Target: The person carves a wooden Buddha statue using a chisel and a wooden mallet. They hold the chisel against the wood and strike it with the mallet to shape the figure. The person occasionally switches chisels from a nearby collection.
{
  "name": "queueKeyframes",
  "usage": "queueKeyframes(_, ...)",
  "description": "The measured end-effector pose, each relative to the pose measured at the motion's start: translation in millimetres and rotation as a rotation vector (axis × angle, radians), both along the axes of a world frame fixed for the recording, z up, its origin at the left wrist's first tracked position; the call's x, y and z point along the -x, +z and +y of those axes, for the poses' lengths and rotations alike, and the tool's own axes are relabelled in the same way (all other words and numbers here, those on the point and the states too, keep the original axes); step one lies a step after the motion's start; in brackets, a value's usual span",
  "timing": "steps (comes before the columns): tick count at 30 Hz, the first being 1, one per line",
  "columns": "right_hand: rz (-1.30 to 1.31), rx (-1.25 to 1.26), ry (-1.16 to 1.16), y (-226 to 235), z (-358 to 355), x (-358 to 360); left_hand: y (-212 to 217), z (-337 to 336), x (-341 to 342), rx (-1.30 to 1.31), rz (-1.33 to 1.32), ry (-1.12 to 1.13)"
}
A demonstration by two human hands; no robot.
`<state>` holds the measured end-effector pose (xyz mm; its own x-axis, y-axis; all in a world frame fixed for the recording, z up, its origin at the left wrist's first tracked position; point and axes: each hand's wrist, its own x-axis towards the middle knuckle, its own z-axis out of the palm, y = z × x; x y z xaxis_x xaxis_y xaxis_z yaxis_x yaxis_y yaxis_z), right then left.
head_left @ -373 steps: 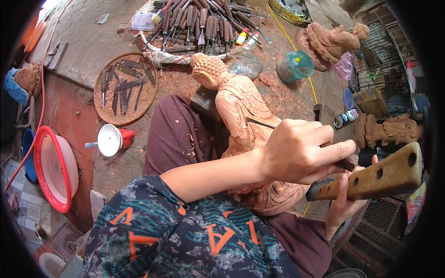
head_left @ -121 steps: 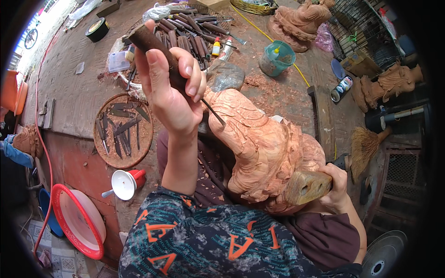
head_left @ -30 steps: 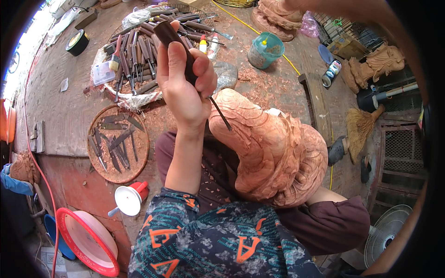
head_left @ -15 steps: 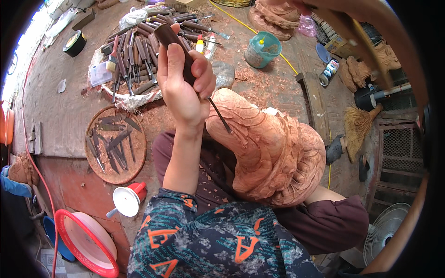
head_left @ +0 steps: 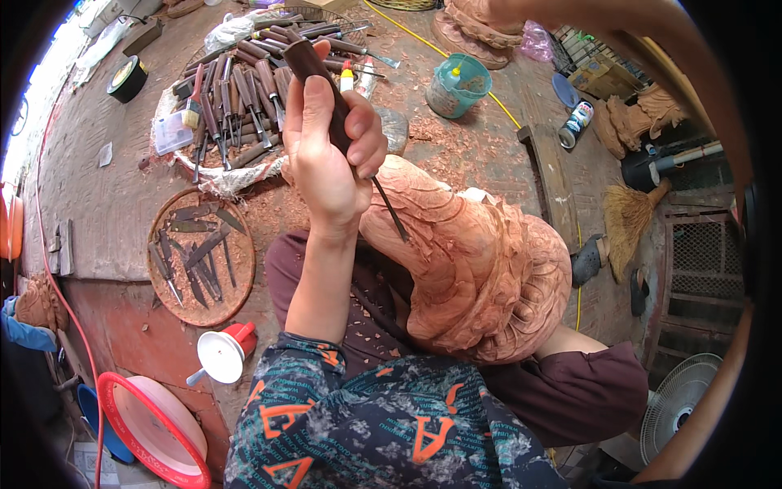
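My left hand (head_left: 330, 138) is closed around the dark wooden handle of a carving chisel (head_left: 314, 69). The chisel's thin blade slants down, its tip against or just over the reddish wood carving (head_left: 481, 269). That carving, with deep folds and curls, lies across my lap between my legs. My right arm (head_left: 725, 90) is raised along the right rim, and its hand is at the top edge, blurred and mostly cut off. A blurred brown bar (head_left: 669, 85) shows beside that arm; whether my right hand grips it is not clear.
A heap of wooden-handled chisels (head_left: 236, 98) lies at the back left, nearer me a round tray (head_left: 155, 281) of blades. A teal bucket (head_left: 444, 104) stands behind the carving. To the right are a spray can (head_left: 577, 122), a straw broom (head_left: 627, 224) and a fan (head_left: 680, 407). Wood chips are scattered around.
My left hand and the chisel have shifted slightly to the right and down. The right hand at the top edge has moved farther out of sight.
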<state>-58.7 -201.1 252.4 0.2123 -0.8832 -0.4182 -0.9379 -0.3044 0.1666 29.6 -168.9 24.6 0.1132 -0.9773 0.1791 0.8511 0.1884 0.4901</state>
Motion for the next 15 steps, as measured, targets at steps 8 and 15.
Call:
queueKeyframes(8, -0.002, 0.103, 0.183, 1, 11, 11, 6, 4, -17, 0.038, -0.034, 0.208)
queueKeyframes(15, -0.02, 0.136, 0.2, 1, 15, 16, 15, 5, -5, 0.027, -0.192, 0.299)
